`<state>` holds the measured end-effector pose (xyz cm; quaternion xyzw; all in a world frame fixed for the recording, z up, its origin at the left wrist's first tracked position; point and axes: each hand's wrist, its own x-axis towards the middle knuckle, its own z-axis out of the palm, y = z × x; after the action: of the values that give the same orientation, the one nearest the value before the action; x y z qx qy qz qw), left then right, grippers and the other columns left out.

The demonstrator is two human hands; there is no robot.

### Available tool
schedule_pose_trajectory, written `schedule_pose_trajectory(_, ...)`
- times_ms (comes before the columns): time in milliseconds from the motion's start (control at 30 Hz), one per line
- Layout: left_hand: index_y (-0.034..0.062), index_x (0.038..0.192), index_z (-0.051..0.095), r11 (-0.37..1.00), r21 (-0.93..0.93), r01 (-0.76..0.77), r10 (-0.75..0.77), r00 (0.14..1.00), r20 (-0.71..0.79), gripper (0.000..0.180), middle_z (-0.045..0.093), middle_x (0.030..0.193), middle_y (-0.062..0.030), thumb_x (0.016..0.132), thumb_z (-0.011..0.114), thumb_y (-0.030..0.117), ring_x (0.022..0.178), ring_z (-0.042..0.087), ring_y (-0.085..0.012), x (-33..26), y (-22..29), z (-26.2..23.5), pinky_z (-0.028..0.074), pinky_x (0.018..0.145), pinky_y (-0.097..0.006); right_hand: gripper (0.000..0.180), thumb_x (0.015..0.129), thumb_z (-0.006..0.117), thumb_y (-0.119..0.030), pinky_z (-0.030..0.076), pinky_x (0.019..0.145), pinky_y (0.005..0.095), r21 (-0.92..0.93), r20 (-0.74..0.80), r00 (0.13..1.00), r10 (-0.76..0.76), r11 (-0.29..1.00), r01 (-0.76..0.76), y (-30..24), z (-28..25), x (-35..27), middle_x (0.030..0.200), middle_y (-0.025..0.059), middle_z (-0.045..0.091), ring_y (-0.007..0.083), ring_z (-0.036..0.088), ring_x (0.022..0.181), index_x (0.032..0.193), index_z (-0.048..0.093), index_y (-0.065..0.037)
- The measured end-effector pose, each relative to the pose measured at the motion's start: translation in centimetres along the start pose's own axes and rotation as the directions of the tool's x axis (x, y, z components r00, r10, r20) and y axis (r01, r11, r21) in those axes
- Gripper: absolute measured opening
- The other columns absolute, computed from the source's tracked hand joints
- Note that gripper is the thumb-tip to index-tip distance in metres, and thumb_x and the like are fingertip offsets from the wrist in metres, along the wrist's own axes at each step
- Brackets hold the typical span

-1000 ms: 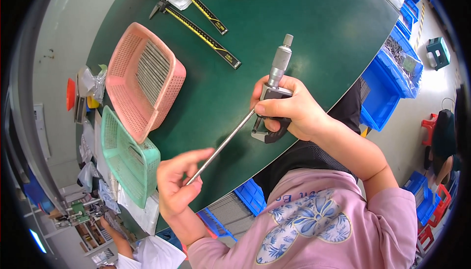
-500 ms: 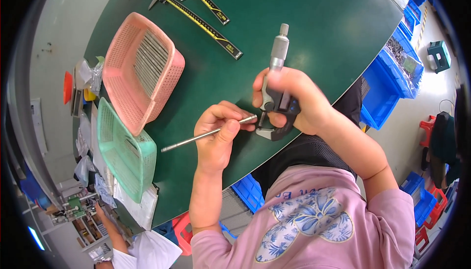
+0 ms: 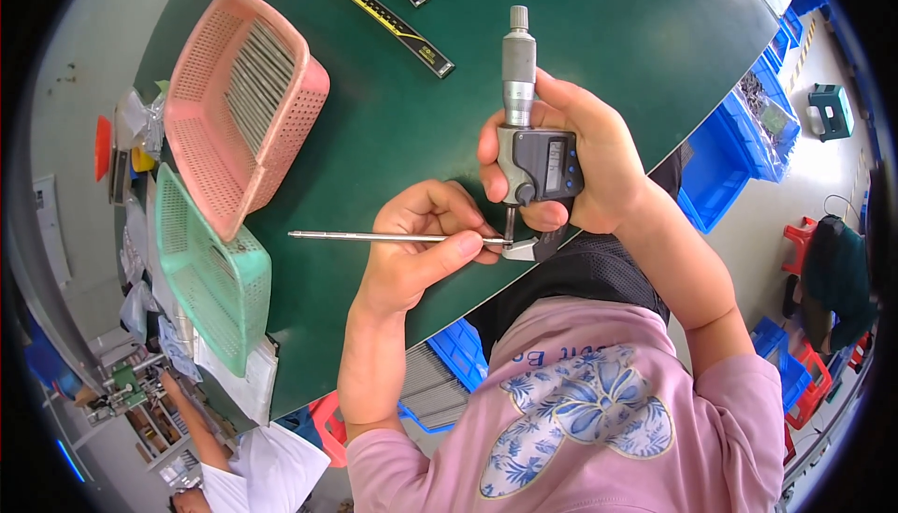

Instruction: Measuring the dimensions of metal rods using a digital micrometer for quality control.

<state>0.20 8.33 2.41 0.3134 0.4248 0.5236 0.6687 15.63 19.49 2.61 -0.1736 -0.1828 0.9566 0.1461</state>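
My left hand [image 3: 421, 246] is closed on a thin metal rod [image 3: 341, 235], pinched between thumb and fingers and held nearly level. The rod's right end sits at the jaws of a digital micrometer [image 3: 520, 72]; whether both jaws touch it I cannot tell. My right hand [image 3: 589, 153] wraps round the micrometer, its thimble pointing away from me and its small display facing up. To the left, a pink basket [image 3: 313, 106] holds a row of similar metal rods [image 3: 257, 92]. A green basket [image 3: 253, 303] stands nearer me, its contents mostly hidden.
Two calipers [image 3: 374, 17] lie at the far side of the green table [image 3: 599, 8]. Papers [image 3: 253, 382] stick out beneath the green basket. Blue crates [image 3: 716, 186] stand beyond the table's right edge. At lower left, another person [image 3: 262, 471] is at work.
The rod has turned level, and its right end has come between the micrometer's jaws. My right hand has turned the micrometer so its display shows. The whole view has shifted slightly.
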Motion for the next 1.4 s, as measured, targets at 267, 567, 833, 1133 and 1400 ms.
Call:
schedule_pose_trajectory(267,-0.0026,0.080,0.046,1.000,-0.003,-0.010,0.011,1.000,0.016,0.012,0.053,0.079,-0.0096,0.072,0.055,-0.003,0.073,0.058,-0.0162,0.04,-0.14,-0.06,0.051,0.065,-0.028,0.056,0.079,0.037,-0.052,0.034,0.034,0.0208,-0.034,-0.023,0.999,-0.024,0.999,0.024,0.26,0.25,0.07,0.062,0.0120,0.055,0.0133,0.044,0.038,0.079,0.053,0.002)
schedule_pose_trajectory(567,-0.0023,0.080,0.047,1.000,0.013,-0.001,0.001,1.000,0.015,0.013,0.052,0.079,-0.0098,0.072,0.057,-0.001,0.073,0.057,-0.0162,0.01,0.05,0.22,0.051,0.065,-0.028,0.057,0.081,0.036,-0.052,0.032,0.027,0.0193,-0.141,-0.070,0.988,-0.136,0.982,0.125,0.68,0.21,0.17,0.062,0.0162,0.055,0.0137,0.041,0.033,0.078,0.054,0.002)
schedule_pose_trajectory(833,-0.0025,0.077,0.049,0.997,0.068,-0.026,0.037,0.987,-0.158,0.015,0.055,0.080,-0.0122,0.073,0.062,0.004,0.070,0.056,-0.0153,-0.28,-0.44,0.82,0.049,0.063,-0.025,0.061,0.080,0.032,-0.056,0.031,0.028,0.0199,-0.065,-0.107,0.985,-0.135,0.990,0.128,0.63,0.44,0.16,0.062,0.0146,0.054,0.0126,0.039,0.033,0.078,0.053,0.002)
schedule_pose_trajectory(1133,-0.0023,0.081,0.048,0.998,-0.032,-0.055,0.052,0.996,-0.076,0.013,0.054,0.081,-0.0148,0.073,0.058,-0.001,0.070,0.057,-0.0170,-0.29,-0.48,0.23,0.049,0.065,-0.027,0.064,0.080,0.030,-0.058,0.031,0.029,0.0199,-0.012,-0.122,0.991,-0.064,0.998,0.063,0.43,0.53,0.21,0.065,0.0151,0.053,0.0131,0.037,0.034,0.082,0.051,0.003)
schedule_pose_trajectory(1400,-0.0027,0.080,0.047,0.998,-0.026,-0.062,0.060,0.997,-0.053,0.013,0.054,0.083,-0.0148,0.072,0.057,-0.003,0.071,0.057,-0.0176,-0.25,-0.31,0.24,0.051,0.065,-0.028,0.063,0.078,0.034,-0.058,0.031,0.028,0.0195,-0.072,-0.135,0.986,-0.095,0.994,0.086,0.35,0.82,0.23,0.061,0.0158,0.054,0.0133,0.039,0.033,0.077,0.053,0.002)
